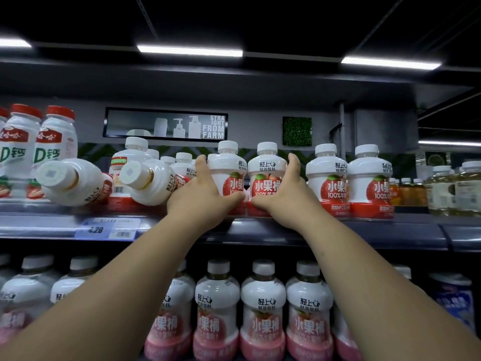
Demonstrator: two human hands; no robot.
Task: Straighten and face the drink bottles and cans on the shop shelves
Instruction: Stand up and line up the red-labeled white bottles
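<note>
On the upper shelf (286,227) stand white juice bottles with red apple labels. My left hand (200,194) grips one upright bottle (227,168) from its left side. My right hand (283,196) grips the upright bottle beside it (265,170) from the right. Both labels face forward. Two more upright bottles (326,178) (369,178) stand to the right. Left of my hands, two bottles lie tipped with their caps toward me (73,182) (148,182).
Red-capped white bottles (36,149) stand at the far left of the upper shelf. Amber and pale drinks (442,186) fill the right end. A price tag (109,229) hangs on the shelf edge. The lower shelf holds a row of pink-label bottles (263,308).
</note>
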